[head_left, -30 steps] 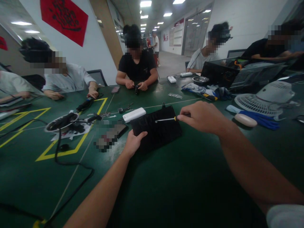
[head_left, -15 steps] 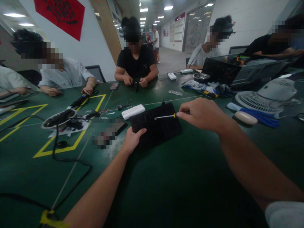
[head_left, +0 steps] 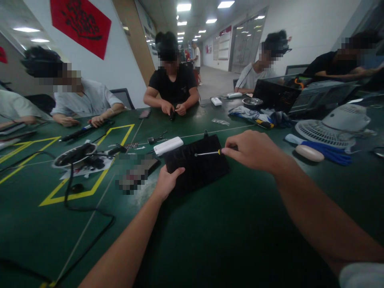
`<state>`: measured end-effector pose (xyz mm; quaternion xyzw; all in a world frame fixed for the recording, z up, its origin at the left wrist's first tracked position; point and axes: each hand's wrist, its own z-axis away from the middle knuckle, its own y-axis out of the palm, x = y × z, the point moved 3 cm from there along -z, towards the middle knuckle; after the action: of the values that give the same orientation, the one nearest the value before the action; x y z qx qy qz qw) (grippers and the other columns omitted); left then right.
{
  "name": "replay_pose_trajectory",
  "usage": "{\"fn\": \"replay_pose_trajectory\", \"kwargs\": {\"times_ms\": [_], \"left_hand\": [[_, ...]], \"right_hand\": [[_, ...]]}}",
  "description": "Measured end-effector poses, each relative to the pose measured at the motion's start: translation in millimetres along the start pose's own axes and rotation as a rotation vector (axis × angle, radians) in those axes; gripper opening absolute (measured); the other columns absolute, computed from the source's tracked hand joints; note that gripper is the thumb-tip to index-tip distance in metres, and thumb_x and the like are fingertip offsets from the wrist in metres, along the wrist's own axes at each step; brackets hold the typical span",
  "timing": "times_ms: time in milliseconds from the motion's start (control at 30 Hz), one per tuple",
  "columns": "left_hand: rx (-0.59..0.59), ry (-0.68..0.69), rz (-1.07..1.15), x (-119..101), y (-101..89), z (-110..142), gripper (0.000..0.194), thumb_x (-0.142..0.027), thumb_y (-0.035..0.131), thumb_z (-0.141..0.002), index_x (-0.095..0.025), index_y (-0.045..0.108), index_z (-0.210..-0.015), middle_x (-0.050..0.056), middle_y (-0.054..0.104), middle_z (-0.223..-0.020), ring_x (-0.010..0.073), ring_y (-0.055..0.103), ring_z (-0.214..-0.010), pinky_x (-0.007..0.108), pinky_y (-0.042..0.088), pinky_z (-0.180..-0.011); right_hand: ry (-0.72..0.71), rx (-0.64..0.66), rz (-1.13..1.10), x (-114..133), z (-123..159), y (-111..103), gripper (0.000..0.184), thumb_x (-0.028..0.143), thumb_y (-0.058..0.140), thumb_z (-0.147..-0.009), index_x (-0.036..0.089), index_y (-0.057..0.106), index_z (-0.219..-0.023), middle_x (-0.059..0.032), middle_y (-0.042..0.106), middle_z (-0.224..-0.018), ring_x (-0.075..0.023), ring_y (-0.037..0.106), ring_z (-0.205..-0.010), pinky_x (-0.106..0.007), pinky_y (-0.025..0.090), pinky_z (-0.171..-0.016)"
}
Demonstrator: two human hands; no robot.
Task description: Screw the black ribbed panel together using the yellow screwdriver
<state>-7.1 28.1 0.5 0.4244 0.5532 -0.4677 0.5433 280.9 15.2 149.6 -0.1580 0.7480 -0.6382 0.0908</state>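
Note:
A flat black panel [head_left: 207, 170] lies at a slant on the green table in front of me. My left hand [head_left: 168, 182] is closed on its near-left edge, thumb on top and the other fingers hidden below. In my right hand [head_left: 253, 150] is a screwdriver [head_left: 208, 153] with a metal shaft and a yellow-and-black handle, pinched between thumb and fingers. Its shaft points left over the panel, ending in a small round shiny part near the panel's middle. Whether that tip touches the panel I cannot tell. Behind the panel's left corner rests a white oblong device [head_left: 168, 145].
Left of the panel is a blurred-out flat object [head_left: 141, 174]. Farther left, a bowl of black parts [head_left: 76, 155] and a cable [head_left: 90, 209] lie by yellow tape. At right are a white fan [head_left: 330, 126], a blue glove [head_left: 330, 152] and a pale mouse [head_left: 309, 153]. Co-workers sit around the table.
The view has dipped and come back. My hands, the screwdriver and the panel keep nearly the same places. The co-worker at left has moved a dark tool away from the bowl.

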Motion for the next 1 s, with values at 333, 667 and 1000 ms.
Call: {"fn": "replay_pose_trajectory", "kwargs": {"times_ms": [333, 667, 1000], "left_hand": [[-0.014, -0.017, 0.004, -0.2, -1.2, 0.4, 0.048, -0.038, 0.092, -0.057, -0.017, 0.074, -0.097, 0.007, 0.08, -0.095, 0.0284, 0.075, -0.088, 0.043, 0.059, -0.086], [-0.029, -0.019, -0.005, -1.3, -1.6, 0.4, 0.049, -0.038, 0.092, -0.057, -0.017, 0.075, -0.097, 0.007, 0.08, -0.095, 0.0282, 0.075, -0.087, 0.042, 0.059, -0.086], [-0.02, -0.002, -0.023, -0.2, -2.7, -0.1, 0.05, -0.039, 0.092, -0.057, -0.015, 0.075, -0.098, 0.008, 0.08, -0.095, 0.0281, 0.075, -0.086, 0.042, 0.06, -0.085]], "right_hand": [[-0.011, 0.013, -0.045, 2.5, -0.5, 0.6, 0.034, 0.045, 0.054, -0.102, 0.024, 0.08, -0.094, -0.0073, 0.077, -0.085, -0.0237, 0.065, -0.077, -0.035, 0.03, -0.063], [-0.013, 0.01, -0.08, 1.9, -1.2, 2.3, 0.033, 0.044, 0.055, -0.102, 0.023, 0.08, -0.093, -0.0079, 0.076, -0.083, -0.0233, 0.065, -0.076, -0.034, 0.032, -0.063], [-0.03, 0.058, -0.165, 0.8, -1.0, 5.6, 0.027, 0.042, 0.056, -0.103, 0.025, 0.076, -0.103, -0.0067, 0.076, -0.09, -0.0231, 0.066, -0.08, -0.034, 0.035, -0.067]]}}
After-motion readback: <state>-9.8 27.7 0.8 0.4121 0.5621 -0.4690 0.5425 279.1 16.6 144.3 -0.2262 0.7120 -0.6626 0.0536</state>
